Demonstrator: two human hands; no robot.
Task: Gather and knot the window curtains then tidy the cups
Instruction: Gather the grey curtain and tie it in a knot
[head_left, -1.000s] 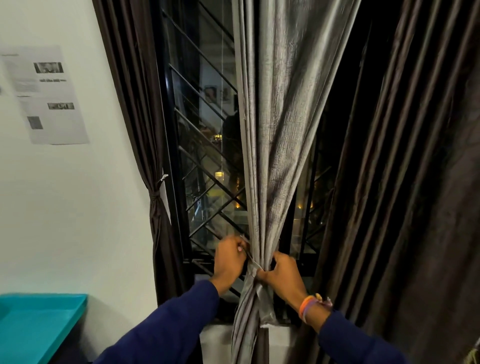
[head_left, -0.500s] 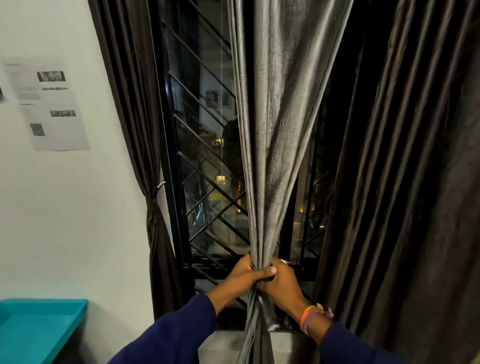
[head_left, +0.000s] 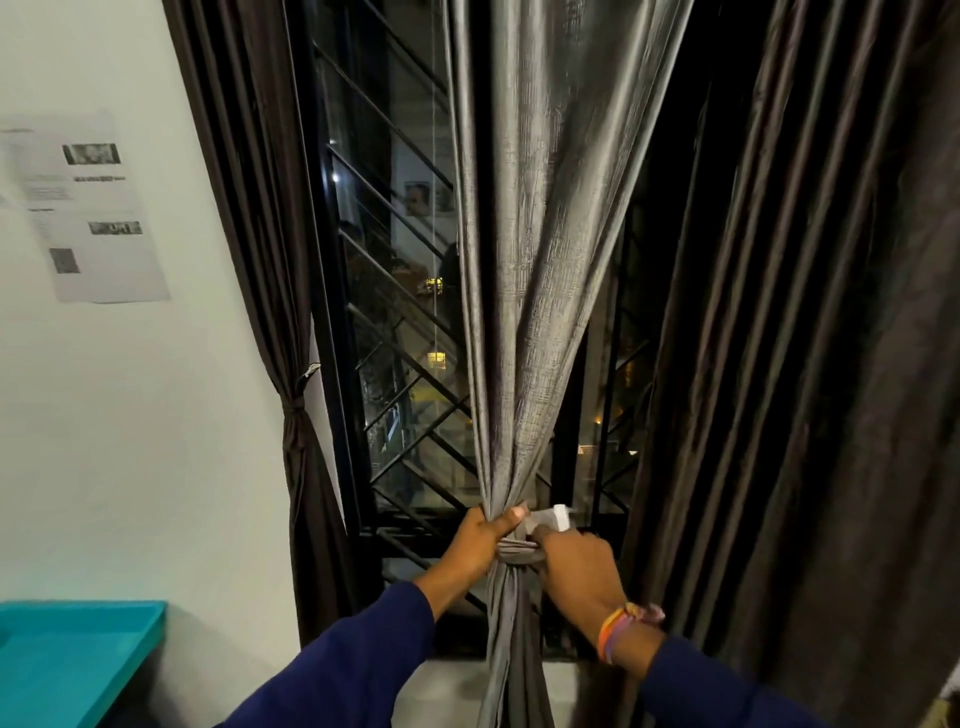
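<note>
A shiny grey curtain (head_left: 535, 270) hangs in the middle of the window, bunched into a narrow bundle low down. My left hand (head_left: 485, 538) grips the gathered bundle from the left, thumb across its front. A grey tie band (head_left: 519, 555) wraps the bundle just below that thumb. My right hand (head_left: 574, 566) holds the band at the right side, and its white end (head_left: 550, 518) sticks up above my fingers. No cups are in view.
A dark brown curtain (head_left: 270, 291) hangs tied at the left of the window. A wide dark brown curtain (head_left: 810, 364) hangs loose on the right. Black window bars (head_left: 410, 415) stand behind. A teal table (head_left: 78, 660) sits at the lower left, a paper sheet (head_left: 88, 218) on the wall.
My hands have closed in on the grey curtain and bunched it tight. The tie band now wraps the bundle, with my right hand drawn a little to the right.
</note>
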